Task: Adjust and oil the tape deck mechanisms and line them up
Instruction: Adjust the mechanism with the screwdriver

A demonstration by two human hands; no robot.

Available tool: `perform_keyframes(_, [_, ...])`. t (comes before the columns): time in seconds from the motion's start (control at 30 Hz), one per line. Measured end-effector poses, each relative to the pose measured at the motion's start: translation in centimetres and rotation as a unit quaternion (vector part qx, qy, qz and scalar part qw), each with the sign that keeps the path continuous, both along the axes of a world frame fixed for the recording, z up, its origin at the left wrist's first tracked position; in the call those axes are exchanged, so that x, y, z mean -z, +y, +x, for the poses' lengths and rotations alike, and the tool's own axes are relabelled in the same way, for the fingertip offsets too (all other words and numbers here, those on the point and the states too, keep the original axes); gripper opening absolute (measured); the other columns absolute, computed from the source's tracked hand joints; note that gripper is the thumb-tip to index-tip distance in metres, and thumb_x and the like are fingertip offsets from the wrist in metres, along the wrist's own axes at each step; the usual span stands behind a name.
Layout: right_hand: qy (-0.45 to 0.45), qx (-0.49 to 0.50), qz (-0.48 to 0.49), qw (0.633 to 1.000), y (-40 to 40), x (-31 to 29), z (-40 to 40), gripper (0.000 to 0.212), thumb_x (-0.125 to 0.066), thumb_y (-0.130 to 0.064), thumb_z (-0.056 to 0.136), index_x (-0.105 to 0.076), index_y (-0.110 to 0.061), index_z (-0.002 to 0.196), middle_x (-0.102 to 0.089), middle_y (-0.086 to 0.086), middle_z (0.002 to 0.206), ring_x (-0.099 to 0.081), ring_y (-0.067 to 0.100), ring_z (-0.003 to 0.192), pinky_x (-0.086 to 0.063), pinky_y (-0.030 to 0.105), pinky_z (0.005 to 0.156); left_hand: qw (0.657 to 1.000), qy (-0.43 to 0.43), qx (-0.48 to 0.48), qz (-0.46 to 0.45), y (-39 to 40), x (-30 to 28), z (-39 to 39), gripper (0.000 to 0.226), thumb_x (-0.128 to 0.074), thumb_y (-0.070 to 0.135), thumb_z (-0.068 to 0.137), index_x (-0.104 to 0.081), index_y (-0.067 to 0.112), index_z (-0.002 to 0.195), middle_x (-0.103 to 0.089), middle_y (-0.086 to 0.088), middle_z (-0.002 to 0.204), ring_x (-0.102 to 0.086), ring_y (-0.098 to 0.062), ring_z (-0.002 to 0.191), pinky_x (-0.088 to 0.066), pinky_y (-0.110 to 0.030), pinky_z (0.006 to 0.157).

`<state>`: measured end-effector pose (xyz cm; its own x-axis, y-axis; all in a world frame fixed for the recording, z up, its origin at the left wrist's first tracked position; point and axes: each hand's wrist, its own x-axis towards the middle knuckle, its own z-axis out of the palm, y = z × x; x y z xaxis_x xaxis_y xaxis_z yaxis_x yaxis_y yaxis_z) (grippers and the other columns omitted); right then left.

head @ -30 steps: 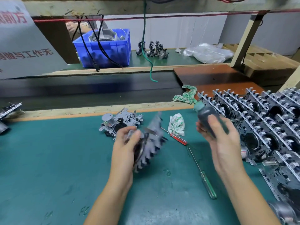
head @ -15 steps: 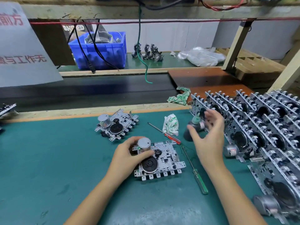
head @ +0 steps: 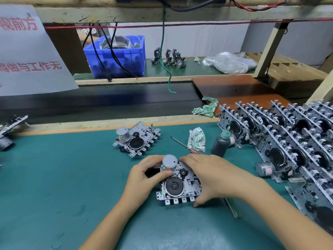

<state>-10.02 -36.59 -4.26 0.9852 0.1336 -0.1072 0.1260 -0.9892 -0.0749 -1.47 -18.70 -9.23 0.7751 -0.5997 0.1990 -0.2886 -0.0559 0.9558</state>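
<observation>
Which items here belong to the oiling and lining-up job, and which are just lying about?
In the job: mechanism gripped by left hand and right hand; second mechanism; oil bottle; lined-up row; red-handled screwdriver.

Lying about: blue crate; plastic bag; crumpled rags.

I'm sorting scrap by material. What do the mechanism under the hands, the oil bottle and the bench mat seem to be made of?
Mechanism: seemingly stamped sheet metal, bright silvery plate with punched slots, a brushed-metal motor can and a dark flywheel, possibly metal. Oil bottle: likely soft plastic, dark translucent body, green nozzle. Bench mat: probably rubber or vinyl, matte teal, scuffed.
</observation>
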Motion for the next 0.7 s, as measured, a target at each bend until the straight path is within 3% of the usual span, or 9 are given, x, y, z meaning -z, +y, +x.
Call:
perform_keyframes(0.13, [0.077,0.008,0.292,0.953,0.4,-0.6,-0.9,0.081,-0.079,-0.056,0.053,-0.049,-0.030,0.124,-0.060,-0.016,0.122,-0.056,0.002,0.111,-0.043,0.020,0.094,0.954,0.260,0.093,-0.119,0.8,-0.7,0.4,0.061,-0.074,0.067,0.059,-0.075,0.026,0.104,-0.071,-0.006,0.110,-0.066,-0.019,0.104,-0.051,-0.031,0.092])
perform_keyframes(0.27, [0.215,0.025,0.698,0.682,3.8,0.4,-1.1,0.054,-0.083,-0.053,0.055,-0.066,-0.020,0.093,-0.064,-0.015,0.102,-0.060,-0.008,0.095,-0.045,0.016,0.091,0.855,0.433,0.245,-0.149,0.7,-1.2,-1.0,0.116,-0.057,0.092,0.046,-0.061,0.008,0.126,-0.058,-0.005,0.110,-0.037,-0.020,0.087,-0.036,-0.036,0.080])
perform_keyframes(0.3, [0.220,0.014,0.735,0.641,4.7,0.8,-1.2,0.049,-0.079,-0.058,0.061,-0.069,-0.022,0.092,-0.061,-0.015,0.103,-0.057,-0.005,0.101,-0.042,0.020,0.098,0.829,0.458,0.263,-0.184,0.6,-1.5,-1.3,0.118,-0.057,0.090,0.052,-0.054,0.005,0.133,-0.009,-0.018,0.110,-0.030,-0.014,0.089,-0.030,-0.034,0.080])
perform_keyframes(0.33, [0.201,0.019,0.736,0.646,5.0,1.0,-1.4,0.039,-0.073,-0.059,0.068,-0.072,-0.025,0.087,-0.061,-0.015,0.101,-0.055,-0.001,0.102,-0.042,0.024,0.099,0.794,0.478,0.293,-0.236,0.6,-1.6,-1.5,0.114,-0.058,0.084,0.061,-0.044,0.003,0.140,-0.038,-0.027,0.142,-0.043,-0.018,0.101,-0.035,-0.041,0.090])
perform_keyframes(0.37, [0.165,0.047,0.703,0.691,5.0,1.0,-1.6,0.033,-0.069,-0.058,0.073,-0.074,-0.026,0.079,-0.064,-0.014,0.091,-0.056,0.002,0.092,-0.046,0.024,0.090,0.774,0.484,0.303,-0.273,0.7,-2.0,-1.6,0.110,-0.058,0.078,0.069,-0.032,0.003,0.146,-0.045,-0.015,0.133,-0.050,-0.029,0.113,-0.036,-0.045,0.097])
perform_keyframes(0.43, [0.026,0.136,0.582,0.801,3.9,0.9,-2.1,0.051,-0.057,-0.063,0.078,-0.072,-0.015,0.073,-0.069,-0.004,0.074,-0.052,0.005,0.068,-0.042,0.029,0.068,0.753,0.496,0.308,-0.303,1.1,-2.3,-1.2,0.104,-0.057,0.071,0.076,-0.026,0.001,0.148,-0.035,-0.025,0.147,-0.043,-0.041,0.128,-0.031,-0.050,0.108])
perform_keyframes(0.53, [-0.131,0.305,0.180,0.926,2.1,0.4,-2.6,0.051,-0.040,-0.066,0.085,-0.063,-0.021,0.093,-0.068,-0.004,0.089,-0.064,0.017,0.077,-0.042,0.034,0.069,0.782,0.503,0.233,-0.286,1.3,-1.7,-0.6,0.094,-0.071,0.060,0.073,-0.044,-0.002,0.138,-0.039,-0.026,0.145,-0.041,-0.036,0.133,-0.034,-0.048,0.110])
perform_keyframes(0.6, [-0.068,0.364,-0.026,0.929,1.1,0.7,-3.0,0.034,-0.040,-0.054,0.092,-0.045,-0.024,0.107,-0.057,-0.006,0.107,-0.061,0.021,0.096,-0.037,0.032,0.067,0.784,0.524,0.180,-0.278,0.8,-1.0,-0.7,0.093,-0.080,0.055,0.064,-0.052,-0.002,0.131,-0.044,-0.028,0.140,-0.046,-0.039,0.129,-0.037,-0.050,0.107])
perform_keyframes(0.7, [0.012,0.369,-0.059,0.928,-0.2,2.2,-2.8,0.021,-0.041,-0.037,0.095,-0.041,-0.018,0.103,-0.060,0.001,0.109,-0.058,0.025,0.102,-0.033,0.031,0.066,0.757,0.583,0.143,-0.259,0.2,-0.2,-1.0,0.094,-0.068,0.065,0.067,-0.055,-0.006,0.127,-0.047,-0.032,0.135,-0.048,-0.043,0.125,-0.033,-0.053,0.109])
